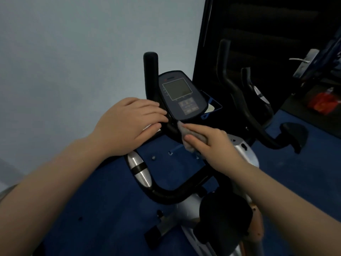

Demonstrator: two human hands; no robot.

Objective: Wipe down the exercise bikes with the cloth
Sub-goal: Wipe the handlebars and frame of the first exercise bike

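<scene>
Your right hand [208, 143] pinches the cloth [186, 137] just below the console [182, 97]; its face runs up and away, left hand [132, 124] flat beside it.

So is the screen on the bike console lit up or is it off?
Off, by the look of it: the screen on the console is a flat dull grey with no figures or glow showing.
</scene>
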